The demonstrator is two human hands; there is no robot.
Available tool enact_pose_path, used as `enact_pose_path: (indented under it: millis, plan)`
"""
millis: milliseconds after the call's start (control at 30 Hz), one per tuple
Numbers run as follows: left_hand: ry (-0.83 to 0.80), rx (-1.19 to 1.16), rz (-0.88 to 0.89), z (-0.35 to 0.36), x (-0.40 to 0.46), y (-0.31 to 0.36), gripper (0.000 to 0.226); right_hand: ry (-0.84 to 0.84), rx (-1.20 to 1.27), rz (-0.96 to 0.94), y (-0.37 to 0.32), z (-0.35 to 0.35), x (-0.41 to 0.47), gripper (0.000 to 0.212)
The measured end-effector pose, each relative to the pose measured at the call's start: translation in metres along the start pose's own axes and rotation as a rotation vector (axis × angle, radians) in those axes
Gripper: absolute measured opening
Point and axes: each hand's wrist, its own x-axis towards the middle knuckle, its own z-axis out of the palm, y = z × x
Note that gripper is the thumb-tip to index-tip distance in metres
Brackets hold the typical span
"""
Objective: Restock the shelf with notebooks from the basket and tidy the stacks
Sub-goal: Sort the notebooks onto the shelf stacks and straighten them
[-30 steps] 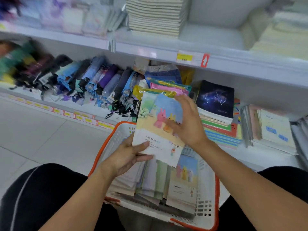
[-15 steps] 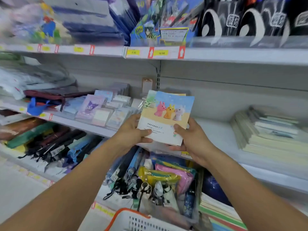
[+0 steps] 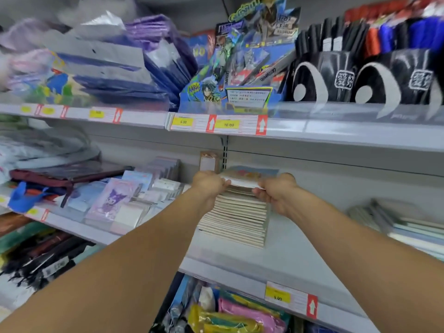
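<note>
At the centre of the frame, the left hand and right hand each pinch a short end of the notebook, held flat on top of the stack on the shelf. Its long axis runs left to right between the hands, both equally near; the stack lies directly beneath, so the coming move is likely a straight release down

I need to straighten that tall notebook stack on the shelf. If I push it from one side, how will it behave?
The notebook stack already leans, so it would probably shear or slide rather than move as one. The thin covers look smooth, likely slippery. Steadying both sides, as the left hand and right hand do, seems safer.
</note>
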Motion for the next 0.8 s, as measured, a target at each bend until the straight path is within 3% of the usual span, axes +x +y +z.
enact_pose_path:
  millis: [200, 300, 400, 467, 567, 633, 700, 800]
  plan:
    - [0.039, 0.139, -0.005, 0.008, 0.028, -0.017, 0.039, -0.157, -0.252, -0.026, 0.007, -0.009, 0.033, 0.022]
    - [0.015, 0.251, -0.003, 0.013, 0.028, -0.013, 0.043, -0.084, -0.508, -0.093, 0.012, -0.014, 0.047, 0.03]
    - [-0.039, 0.331, 0.017, 0.018, 0.02, -0.009, 0.051, -0.018, -0.528, -0.108, 0.025, -0.018, 0.056, 0.026]
    - [-0.004, 0.432, 0.148, 0.019, 0.001, -0.012, 0.056, 0.028, -0.511, -0.179, 0.035, -0.021, 0.048, 0.022]
    - [0.121, 0.379, 0.563, 0.015, -0.044, -0.036, 0.053, 0.225, -0.415, -0.563, 0.062, -0.034, -0.009, 0.009]
    - [0.131, 0.307, 0.767, 0.009, -0.085, -0.075, 0.036, 0.289, -0.277, -0.809, 0.107, -0.047, -0.071, 0.024]
    - [0.076, 0.317, 0.723, -0.002, -0.132, -0.136, 0.021, 0.185, -0.297, -0.857, 0.181, -0.061, -0.126, 0.038]
    - [-0.113, 0.438, 0.336, -0.026, -0.2, -0.263, 0.013, -0.136, -0.683, -0.577, 0.329, -0.096, -0.191, 0.041]
